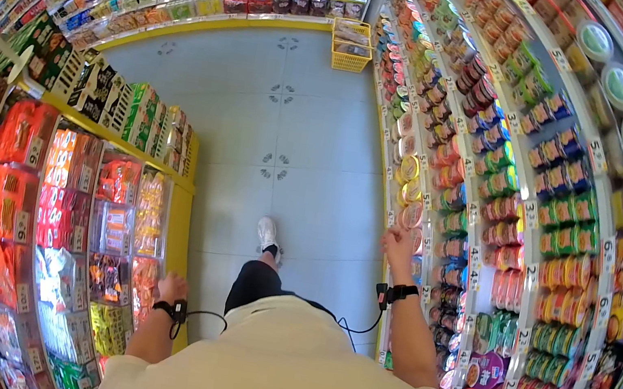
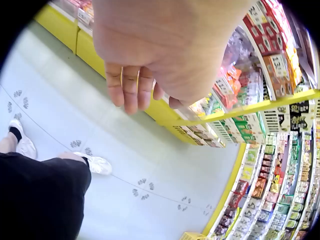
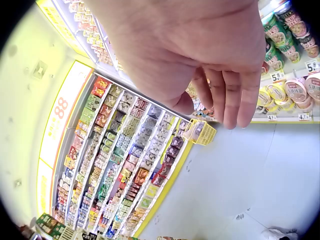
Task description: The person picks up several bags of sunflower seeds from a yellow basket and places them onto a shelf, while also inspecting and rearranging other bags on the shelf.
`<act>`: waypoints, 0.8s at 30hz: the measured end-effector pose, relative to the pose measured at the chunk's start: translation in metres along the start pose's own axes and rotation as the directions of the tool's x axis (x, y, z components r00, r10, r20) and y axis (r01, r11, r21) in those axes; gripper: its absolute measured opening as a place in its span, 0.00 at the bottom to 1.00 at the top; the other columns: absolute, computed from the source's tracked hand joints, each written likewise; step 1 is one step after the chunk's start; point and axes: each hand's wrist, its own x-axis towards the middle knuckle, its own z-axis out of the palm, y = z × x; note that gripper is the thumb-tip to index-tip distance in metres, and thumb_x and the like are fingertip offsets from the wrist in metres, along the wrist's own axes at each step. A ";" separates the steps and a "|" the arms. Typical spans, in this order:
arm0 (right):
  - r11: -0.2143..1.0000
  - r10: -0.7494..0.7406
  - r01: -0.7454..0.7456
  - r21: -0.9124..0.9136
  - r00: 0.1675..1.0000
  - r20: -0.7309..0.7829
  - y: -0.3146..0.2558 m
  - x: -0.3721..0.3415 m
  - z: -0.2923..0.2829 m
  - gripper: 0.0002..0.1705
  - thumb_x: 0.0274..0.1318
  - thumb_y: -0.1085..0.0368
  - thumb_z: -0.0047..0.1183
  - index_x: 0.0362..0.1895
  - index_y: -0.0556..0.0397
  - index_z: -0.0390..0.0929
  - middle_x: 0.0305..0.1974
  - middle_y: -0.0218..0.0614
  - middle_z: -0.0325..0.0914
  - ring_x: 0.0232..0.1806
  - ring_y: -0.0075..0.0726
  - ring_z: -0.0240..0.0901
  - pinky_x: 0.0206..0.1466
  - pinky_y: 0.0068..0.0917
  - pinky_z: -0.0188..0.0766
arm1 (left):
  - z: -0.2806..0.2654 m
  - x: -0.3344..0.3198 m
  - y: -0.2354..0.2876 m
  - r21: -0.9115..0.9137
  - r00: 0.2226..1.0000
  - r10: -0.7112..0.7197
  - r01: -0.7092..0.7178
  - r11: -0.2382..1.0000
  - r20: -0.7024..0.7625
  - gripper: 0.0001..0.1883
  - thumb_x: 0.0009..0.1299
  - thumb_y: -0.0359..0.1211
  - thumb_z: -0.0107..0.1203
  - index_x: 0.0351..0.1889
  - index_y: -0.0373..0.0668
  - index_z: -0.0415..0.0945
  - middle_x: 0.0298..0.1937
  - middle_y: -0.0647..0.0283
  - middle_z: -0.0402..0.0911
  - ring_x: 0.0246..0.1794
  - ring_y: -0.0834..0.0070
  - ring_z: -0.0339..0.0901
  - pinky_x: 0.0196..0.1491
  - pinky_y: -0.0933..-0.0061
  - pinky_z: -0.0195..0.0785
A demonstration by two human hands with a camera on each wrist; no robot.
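Note:
My left hand (image 1: pixel 171 287) hangs beside a yellow-edged display of bagged snacks (image 1: pixel 142 281). In the left wrist view its fingers (image 2: pixel 130 90) hang loosely over the floor with nothing in them. On the other side, my right hand (image 1: pixel 398 250) hangs near the lower tier of a long shelf, overlapping round tubs (image 1: pixel 410 215) in the head view. The right wrist view shows its relaxed fingers (image 3: pixel 231 97) holding nothing, with yellow-lidded tubs (image 3: pixel 276 93) beyond them. Each wrist wears a black strap with a cable.
A tiled aisle floor (image 1: pixel 245 126) with dark printed marks runs between the shelves. At the far end, a yellow basket (image 1: pixel 350 59) stands by the corner, next to shelves of packets (image 1: pixel 269 4). Boxed goods (image 1: pixel 102 92) top the left display. A white shoe (image 1: pixel 267 230) steps forward.

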 end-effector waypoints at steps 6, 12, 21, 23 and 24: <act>0.994 -0.054 0.047 -0.098 0.996 -0.067 -0.059 0.115 0.037 0.15 0.63 0.67 0.56 0.51 0.61 0.79 0.40 0.38 0.83 0.39 0.31 0.84 0.36 0.27 0.81 | 0.174 0.132 0.102 0.352 0.992 0.123 -0.130 0.927 0.040 0.11 0.73 0.37 0.53 0.28 0.47 0.70 0.23 0.67 0.71 0.20 0.71 0.69 0.21 0.63 0.61; 0.990 -0.025 0.011 -0.140 0.995 -0.097 -0.116 0.210 0.080 0.16 0.63 0.66 0.58 0.52 0.62 0.79 0.42 0.38 0.84 0.41 0.31 0.84 0.37 0.27 0.80 | 0.399 0.197 0.208 0.714 0.979 0.187 -0.184 0.676 0.076 0.12 0.73 0.36 0.54 0.46 0.37 0.76 0.39 0.60 0.83 0.32 0.71 0.83 0.33 0.71 0.76; 1.000 0.004 -0.005 -0.021 0.997 -0.072 -0.156 0.410 0.138 0.14 0.63 0.66 0.58 0.50 0.61 0.80 0.39 0.37 0.85 0.39 0.30 0.84 0.36 0.27 0.80 | 0.539 0.333 0.280 0.722 0.974 0.195 -0.217 0.656 0.115 0.15 0.74 0.36 0.53 0.53 0.36 0.74 0.44 0.56 0.83 0.37 0.66 0.85 0.38 0.66 0.79; 0.998 0.045 -0.042 0.047 0.996 -0.072 -0.173 0.455 0.150 0.14 0.63 0.66 0.57 0.49 0.60 0.80 0.39 0.36 0.85 0.39 0.30 0.84 0.35 0.26 0.79 | 0.572 0.327 0.293 0.726 0.976 0.219 -0.139 0.674 -0.017 0.15 0.74 0.35 0.53 0.53 0.36 0.74 0.43 0.56 0.83 0.36 0.65 0.84 0.38 0.66 0.79; 0.994 0.078 -0.072 0.085 0.994 -0.075 -0.191 0.478 0.158 0.14 0.63 0.66 0.57 0.49 0.60 0.80 0.39 0.36 0.85 0.39 0.29 0.84 0.35 0.26 0.79 | 0.568 0.346 0.301 0.707 0.974 0.225 -0.149 0.691 -0.015 0.12 0.74 0.34 0.52 0.51 0.38 0.73 0.38 0.58 0.81 0.31 0.67 0.82 0.31 0.69 0.76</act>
